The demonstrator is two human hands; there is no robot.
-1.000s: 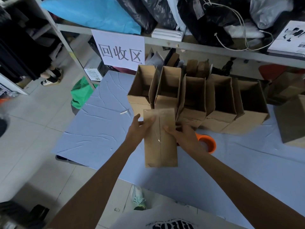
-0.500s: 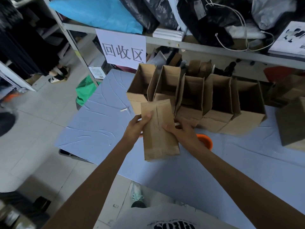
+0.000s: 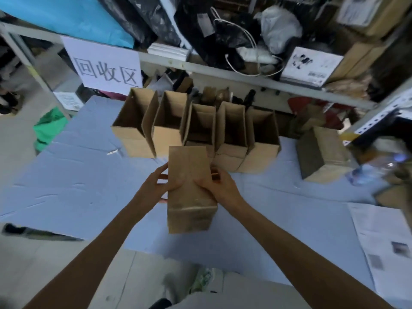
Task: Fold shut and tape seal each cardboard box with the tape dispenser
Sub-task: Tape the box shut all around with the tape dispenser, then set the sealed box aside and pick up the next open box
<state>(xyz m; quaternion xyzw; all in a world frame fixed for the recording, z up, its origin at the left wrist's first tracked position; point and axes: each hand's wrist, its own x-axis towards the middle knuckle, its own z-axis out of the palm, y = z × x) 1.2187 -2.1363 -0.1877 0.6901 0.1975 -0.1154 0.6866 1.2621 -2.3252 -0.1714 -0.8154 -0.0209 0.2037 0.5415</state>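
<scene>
The person stood at the pale blue cloth-covered table (image 3: 66, 186) with a closed brown cardboard box (image 3: 189, 197) held between both hands. They held it over the near part of the table, just in front of a row of five open brown cardboard boxes (image 3: 231, 130). The left hand (image 3: 153, 188) grasped the box's left side, thumb laid on the top face and fingers spread down the side wall. The right hand (image 3: 223, 188) grasped the opposite side the same way, thumb on top and fingers curled round the right edge. The box pointed lengthways away from the person, its long face up and a short end face turned towards them. I could not tell whether its underside touched the cloth. The open boxes stood side by side, touching one another, flaps upright, along the far edge of the table below a grey metal shelf (image 3: 223, 72) crowded with dark bags. A white paper sign (image 3: 104, 65) with large printed characters hung from the shelf's front rail at the left. Off to the right, well apart from the row, another brown cardboard box (image 3: 321, 157) sat on the table. Nearer the person, a printed sheet of paper (image 3: 383, 241) lay flat by the table's right edge.
</scene>
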